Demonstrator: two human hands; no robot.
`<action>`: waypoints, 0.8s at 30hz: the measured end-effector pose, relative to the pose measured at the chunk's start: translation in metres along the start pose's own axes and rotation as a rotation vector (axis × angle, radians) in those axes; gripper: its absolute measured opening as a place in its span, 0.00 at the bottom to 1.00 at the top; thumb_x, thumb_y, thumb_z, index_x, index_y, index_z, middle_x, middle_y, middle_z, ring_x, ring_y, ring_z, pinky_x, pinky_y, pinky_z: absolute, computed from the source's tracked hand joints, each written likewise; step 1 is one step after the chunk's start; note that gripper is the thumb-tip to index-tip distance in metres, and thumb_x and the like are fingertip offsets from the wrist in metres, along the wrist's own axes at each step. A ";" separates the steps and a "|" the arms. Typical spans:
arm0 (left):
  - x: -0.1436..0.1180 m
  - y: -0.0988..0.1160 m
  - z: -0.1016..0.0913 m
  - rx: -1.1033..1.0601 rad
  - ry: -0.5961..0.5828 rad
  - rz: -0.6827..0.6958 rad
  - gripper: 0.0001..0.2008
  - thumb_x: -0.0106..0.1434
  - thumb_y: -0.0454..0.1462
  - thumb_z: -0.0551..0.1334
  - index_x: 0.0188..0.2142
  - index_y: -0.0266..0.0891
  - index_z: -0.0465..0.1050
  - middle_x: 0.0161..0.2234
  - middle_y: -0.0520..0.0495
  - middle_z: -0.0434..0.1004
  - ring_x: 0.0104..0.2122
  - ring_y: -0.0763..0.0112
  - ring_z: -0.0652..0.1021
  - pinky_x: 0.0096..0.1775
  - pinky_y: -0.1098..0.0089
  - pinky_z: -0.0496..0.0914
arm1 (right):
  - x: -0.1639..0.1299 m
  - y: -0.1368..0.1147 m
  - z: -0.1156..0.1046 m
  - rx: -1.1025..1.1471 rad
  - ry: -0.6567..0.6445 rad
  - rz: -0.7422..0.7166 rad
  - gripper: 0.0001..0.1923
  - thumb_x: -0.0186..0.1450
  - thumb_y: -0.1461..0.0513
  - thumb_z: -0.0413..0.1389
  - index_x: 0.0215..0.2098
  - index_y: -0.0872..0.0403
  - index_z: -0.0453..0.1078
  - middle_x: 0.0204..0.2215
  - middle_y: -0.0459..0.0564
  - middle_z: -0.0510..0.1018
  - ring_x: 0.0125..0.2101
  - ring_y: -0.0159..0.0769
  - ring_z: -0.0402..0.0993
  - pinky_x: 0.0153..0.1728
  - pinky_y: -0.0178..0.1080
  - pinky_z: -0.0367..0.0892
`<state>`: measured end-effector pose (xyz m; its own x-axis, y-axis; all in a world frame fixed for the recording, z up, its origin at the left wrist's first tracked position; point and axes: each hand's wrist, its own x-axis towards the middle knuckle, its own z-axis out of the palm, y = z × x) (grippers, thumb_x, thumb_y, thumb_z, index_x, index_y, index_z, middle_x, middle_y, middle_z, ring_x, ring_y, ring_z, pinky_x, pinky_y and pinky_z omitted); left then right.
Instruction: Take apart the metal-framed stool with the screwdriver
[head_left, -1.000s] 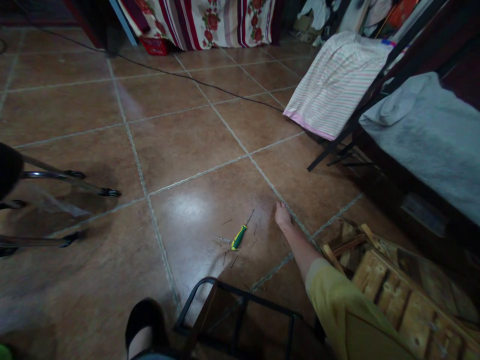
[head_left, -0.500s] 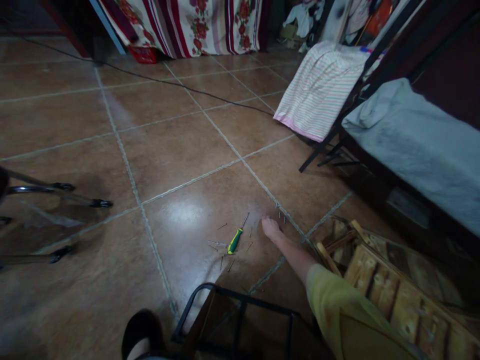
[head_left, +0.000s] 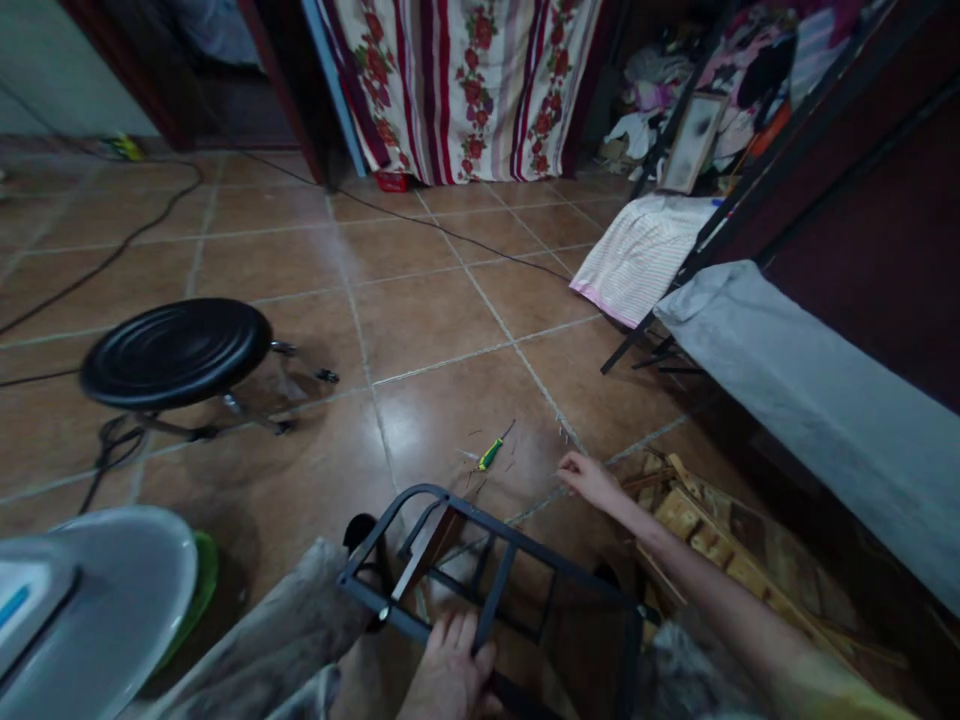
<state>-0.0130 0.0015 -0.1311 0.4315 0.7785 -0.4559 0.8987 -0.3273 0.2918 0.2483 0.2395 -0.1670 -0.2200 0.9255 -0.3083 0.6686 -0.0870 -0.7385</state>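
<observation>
My left hand grips the near bar of a black metal frame that stands on the tiled floor right in front of me. My right hand is stretched out low over the floor past the frame, fingers loosely curled; whether it holds anything is hidden. A green and yellow screwdriver lies a hand's width to its left, with several small screws scattered around it and along the tile joint.
A black round stool stands at the left with cables under it. A white appliance sits at bottom left. Wooden slats lie by a bed with a grey sheet. A striped cloth hangs beyond.
My view has risen and pulled back. My right hand has drawn back from the screws by the tile joint. My left hand has come into view on the metal frame.
</observation>
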 end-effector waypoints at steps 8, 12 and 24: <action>-0.013 -0.005 -0.025 -0.093 0.044 0.051 0.18 0.58 0.50 0.59 0.42 0.41 0.71 0.46 0.40 0.67 0.50 0.55 0.65 0.55 0.51 0.53 | -0.105 -0.088 0.017 0.526 0.093 -0.051 0.20 0.54 0.47 0.58 0.31 0.55 0.67 0.24 0.46 0.73 0.24 0.33 0.71 0.26 0.36 0.70; -0.018 -0.011 -0.028 -0.027 0.079 0.073 0.18 0.59 0.49 0.59 0.42 0.40 0.71 0.46 0.38 0.67 0.50 0.54 0.66 0.53 0.52 0.54 | -0.110 -0.136 0.064 0.442 0.085 -0.129 0.19 0.55 0.46 0.55 0.30 0.54 0.67 0.23 0.46 0.73 0.23 0.32 0.70 0.25 0.35 0.69; -0.002 0.010 0.000 0.012 0.137 0.054 0.24 0.58 0.52 0.58 0.44 0.38 0.74 0.47 0.31 0.70 0.50 0.49 0.66 0.52 0.48 0.49 | -0.063 -0.187 0.108 -0.194 0.183 -0.287 0.11 0.63 0.56 0.49 0.32 0.52 0.70 0.29 0.48 0.78 0.31 0.34 0.74 0.32 0.33 0.64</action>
<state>-0.0046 -0.0038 -0.1272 0.4657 0.8250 -0.3200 0.8755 -0.3769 0.3024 0.0606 0.1576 -0.0746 -0.2990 0.9541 0.0191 0.7238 0.2398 -0.6470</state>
